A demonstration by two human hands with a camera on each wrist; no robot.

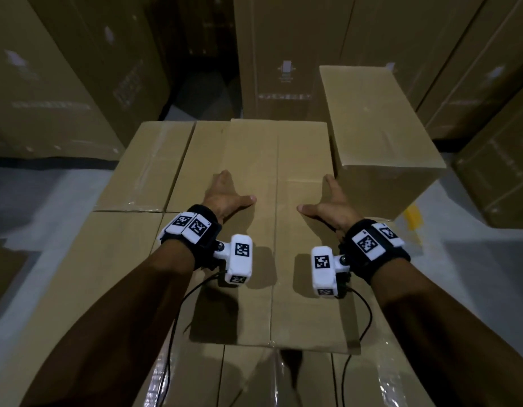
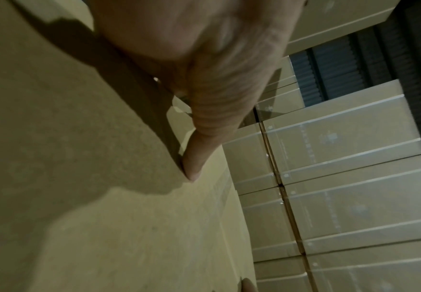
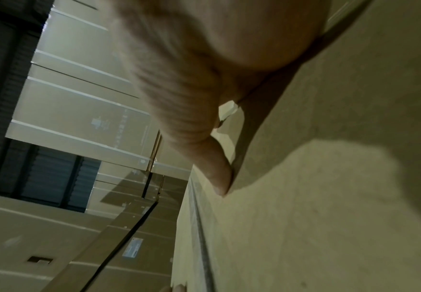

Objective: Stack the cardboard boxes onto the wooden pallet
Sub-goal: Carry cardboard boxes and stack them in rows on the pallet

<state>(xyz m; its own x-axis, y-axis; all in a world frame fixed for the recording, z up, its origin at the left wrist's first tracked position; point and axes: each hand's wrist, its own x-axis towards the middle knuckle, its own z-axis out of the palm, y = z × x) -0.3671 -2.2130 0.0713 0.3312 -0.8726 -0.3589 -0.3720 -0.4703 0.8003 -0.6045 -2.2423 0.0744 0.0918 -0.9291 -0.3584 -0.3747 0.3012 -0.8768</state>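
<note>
A long plain cardboard box [image 1: 254, 160] lies on top of a layer of taped cardboard boxes [image 1: 148, 168] in the head view. My left hand [image 1: 225, 192] is at its left edge and my right hand [image 1: 332, 201] at its right edge. Both thumbs lie straight on the top face and point inward; the other fingers go down over the sides and are hidden. In the left wrist view the left thumb [image 2: 204, 138] presses on the cardboard [image 2: 79, 177]. The right wrist view shows the right thumb [image 3: 212, 162] likewise on the cardboard [image 3: 329, 197]. No pallet shows.
Another cardboard box [image 1: 380, 136] stands on the layer just right of my right hand. Tall stacks of strapped boxes [image 1: 283, 54] rise behind and on both sides. Grey floor [image 1: 48, 201] shows left and right of the layer. Sensor cables [image 1: 178, 312] trail from both wrists.
</note>
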